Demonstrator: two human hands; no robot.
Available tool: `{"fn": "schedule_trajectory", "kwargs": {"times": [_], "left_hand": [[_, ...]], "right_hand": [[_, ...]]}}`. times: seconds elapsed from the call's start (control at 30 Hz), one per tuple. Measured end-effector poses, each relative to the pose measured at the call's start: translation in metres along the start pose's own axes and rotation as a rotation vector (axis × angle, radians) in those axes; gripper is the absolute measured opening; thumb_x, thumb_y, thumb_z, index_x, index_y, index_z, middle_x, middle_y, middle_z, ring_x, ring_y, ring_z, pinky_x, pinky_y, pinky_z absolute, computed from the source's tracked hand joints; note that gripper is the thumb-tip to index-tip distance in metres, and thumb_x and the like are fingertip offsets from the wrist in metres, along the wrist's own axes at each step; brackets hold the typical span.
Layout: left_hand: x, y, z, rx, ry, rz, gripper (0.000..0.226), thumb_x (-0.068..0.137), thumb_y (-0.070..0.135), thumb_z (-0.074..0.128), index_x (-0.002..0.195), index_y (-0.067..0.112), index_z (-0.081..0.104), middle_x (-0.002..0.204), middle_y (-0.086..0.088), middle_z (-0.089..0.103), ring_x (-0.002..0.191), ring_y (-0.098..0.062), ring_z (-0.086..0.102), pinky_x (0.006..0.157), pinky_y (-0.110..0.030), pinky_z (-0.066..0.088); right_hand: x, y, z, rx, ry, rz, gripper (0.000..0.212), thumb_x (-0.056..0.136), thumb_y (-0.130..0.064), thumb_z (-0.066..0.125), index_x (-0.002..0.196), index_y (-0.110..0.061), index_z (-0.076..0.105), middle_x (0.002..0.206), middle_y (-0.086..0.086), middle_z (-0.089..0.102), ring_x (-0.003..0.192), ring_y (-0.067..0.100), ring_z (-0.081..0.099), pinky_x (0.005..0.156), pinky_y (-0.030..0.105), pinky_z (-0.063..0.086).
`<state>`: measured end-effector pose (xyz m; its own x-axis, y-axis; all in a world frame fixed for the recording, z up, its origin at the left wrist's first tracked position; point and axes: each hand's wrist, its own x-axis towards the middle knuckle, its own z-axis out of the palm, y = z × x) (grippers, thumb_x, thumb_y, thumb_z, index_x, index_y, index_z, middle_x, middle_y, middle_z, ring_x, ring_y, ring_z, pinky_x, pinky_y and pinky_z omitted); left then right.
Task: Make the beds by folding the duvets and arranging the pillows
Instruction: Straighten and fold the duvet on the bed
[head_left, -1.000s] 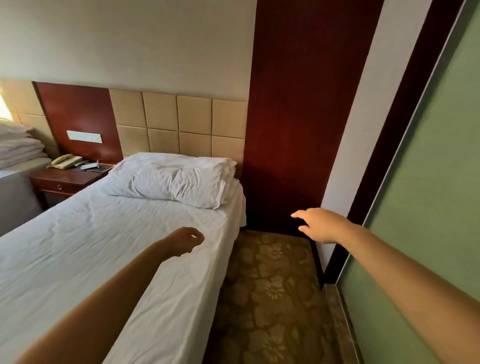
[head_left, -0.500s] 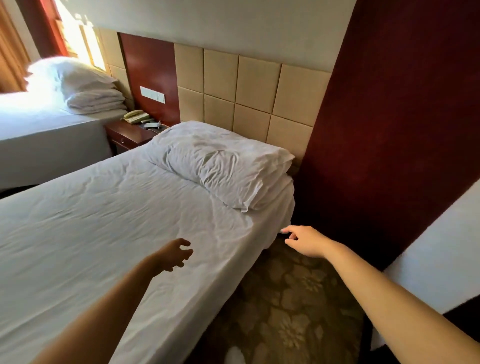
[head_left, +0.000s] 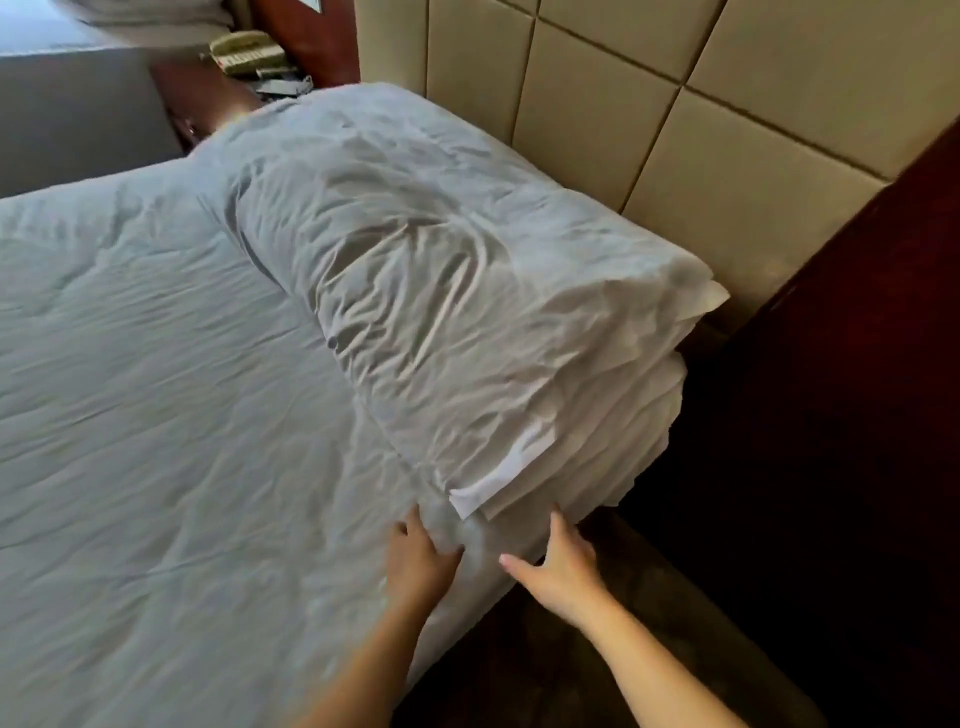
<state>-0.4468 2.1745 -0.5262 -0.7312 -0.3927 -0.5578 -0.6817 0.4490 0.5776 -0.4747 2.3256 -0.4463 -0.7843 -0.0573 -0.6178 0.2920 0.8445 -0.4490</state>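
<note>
Pillow (head_left: 441, 291) on folded duvet (head_left: 613, 452), at the right head corner of the bed (head_left: 156, 467). Left hand (head_left: 421, 564) fingers in white cloth, too blurry to tell the hold. Right hand (head_left: 563, 569) fingers spread against the pile. Could slide off the bed edge if tugged too hard.

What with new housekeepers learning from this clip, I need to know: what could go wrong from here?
The left hand and right hand work the fabric at the bed's edge, just below the pillow and folded duvet. That stack sits close to the edge, so a hard tug could slide it onto the floor. The sheet is creased; pulling from one corner may only drag the wrinkles sideways.
</note>
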Motion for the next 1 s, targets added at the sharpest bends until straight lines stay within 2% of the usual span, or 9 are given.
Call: {"fn": "schedule_trajectory", "kwargs": {"times": [0.17,0.3,0.37,0.47,0.63,0.7,0.8,0.9,1.0], "left_hand": [[0.056,0.044,0.058,-0.416,0.156,-0.078,0.014,0.087,0.023,0.055,0.075,0.017,0.049,0.086,-0.004,0.058,0.100,-0.027,0.057,0.077,-0.025,0.036],[0.019,0.069,0.097,-0.644,0.256,-0.091,0.025,0.099,0.018,0.044,0.117,0.005,0.056,0.121,-0.013,0.057,0.118,-0.025,0.051,0.094,-0.029,0.040],[0.002,0.084,0.107,-0.954,0.234,-0.137,0.025,0.100,0.023,0.042,0.092,0.007,0.059,0.089,-0.015,0.063,0.086,-0.024,0.063,0.079,-0.039,0.047],[0.013,0.087,0.117,-1.172,0.131,-0.366,0.021,0.101,0.005,0.033,0.100,0.008,0.054,0.089,-0.012,0.059,0.072,-0.012,0.064,0.064,-0.019,0.049],[0.008,0.079,0.077,-0.580,-0.124,-0.572,0.023,0.097,-0.001,0.040,0.078,0.008,0.048,0.085,-0.007,0.050,0.064,-0.012,0.044,0.050,-0.017,0.037],[0.004,0.089,0.026,-0.232,-0.116,-0.538,0.014,0.096,0.003,0.042,0.101,0.002,0.055,0.102,-0.009,0.055,0.080,-0.016,0.052,0.066,-0.022,0.042],[0.012,0.130,-0.042,-0.076,0.469,-0.458,0.051,0.088,0.015,0.057,0.136,0.006,0.042,0.137,-0.022,0.045,0.125,-0.037,0.043,0.101,-0.040,0.036],[0.048,0.215,-0.073,-0.169,0.963,0.000,0.068,0.090,0.034,0.059,0.147,0.031,0.023,0.154,-0.013,0.022,0.142,-0.032,0.017,0.111,-0.048,0.018],[0.100,0.244,-0.037,0.288,0.414,-0.022,0.084,0.080,0.073,0.044,0.140,0.055,-0.012,0.155,0.004,-0.026,0.143,-0.028,-0.023,0.106,-0.070,0.003]], "right_hand": [[0.098,-0.021,0.001,-0.100,-0.037,-0.118,0.044,0.079,-0.045,0.065,0.111,-0.014,0.064,0.126,0.008,0.058,0.127,0.024,0.044,0.104,0.027,0.035],[0.087,-0.032,-0.045,0.263,0.155,-0.522,0.007,0.089,-0.013,0.058,0.086,-0.015,0.064,0.080,-0.001,0.064,0.081,0.013,0.061,0.070,0.017,0.042],[0.076,-0.037,-0.064,0.400,0.253,-0.718,0.009,0.086,-0.017,0.055,0.083,-0.013,0.063,0.075,-0.007,0.061,0.075,0.007,0.058,0.068,0.010,0.043],[0.097,-0.019,-0.060,-0.192,-0.216,-0.528,0.035,0.094,-0.026,0.044,0.117,-0.005,0.061,0.118,0.009,0.063,0.111,0.020,0.058,0.084,0.025,0.044],[0.138,0.018,-0.140,-0.739,-0.914,-0.549,0.064,0.093,-0.036,0.054,0.148,-0.032,0.023,0.154,-0.002,0.028,0.139,0.015,0.031,0.113,0.026,0.028],[0.153,-0.004,-0.205,-0.662,-0.695,-0.648,0.042,0.095,-0.034,0.051,0.135,-0.024,0.050,0.138,-0.002,0.053,0.126,0.009,0.047,0.099,0.016,0.036],[0.184,-0.064,-0.280,-0.340,0.052,-0.716,0.025,0.097,-0.020,0.047,0.108,-0.009,0.066,0.111,0.011,0.066,0.108,0.027,0.058,0.076,0.025,0.037],[0.231,-0.111,-0.293,-0.161,0.682,-0.943,0.039,0.098,-0.026,0.041,0.132,-0.009,0.050,0.133,0.018,0.051,0.125,0.034,0.044,0.098,0.035,0.031],[0.285,-0.102,-0.252,-0.713,0.306,-0.757,0.061,0.094,-0.049,0.025,0.150,-0.026,0.017,0.156,0.010,0.020,0.141,0.032,0.021,0.115,0.046,0.017]]}}
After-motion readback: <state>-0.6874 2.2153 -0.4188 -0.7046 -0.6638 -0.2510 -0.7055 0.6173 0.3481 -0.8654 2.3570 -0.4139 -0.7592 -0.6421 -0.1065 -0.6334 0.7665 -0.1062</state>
